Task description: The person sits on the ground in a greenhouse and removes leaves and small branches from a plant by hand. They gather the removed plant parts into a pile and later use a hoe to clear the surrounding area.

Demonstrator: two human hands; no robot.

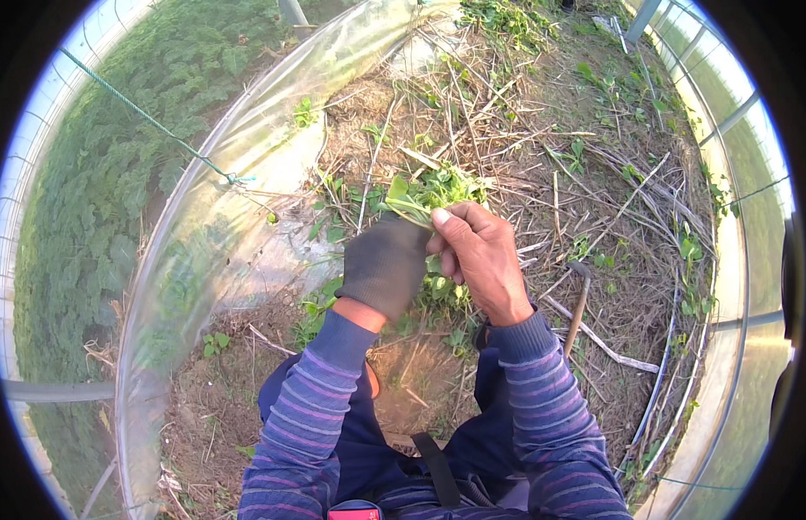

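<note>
My left hand (387, 263), in a dark knit glove, is closed around green leafy stems (409, 207) at the middle of the view. Bare and just to its right, my right hand (478, 253) pinches the same stems between thumb and fingers. The stem ends and a broad leaf stick out above both hands. Behind them lies a heap of cut green leaves (452, 184) on the ground. More leafy plants (442, 292) show below and between my wrists. The fingers of my left hand are mostly hidden.
To the right, a small hand tool with a wooden handle (577, 312) lies among dry stalks (637, 195). Clear plastic sheeting (247, 169) curves along the left, with a green cord (136, 109) above it. A metal frame and pale edging (728, 273) run along the right.
</note>
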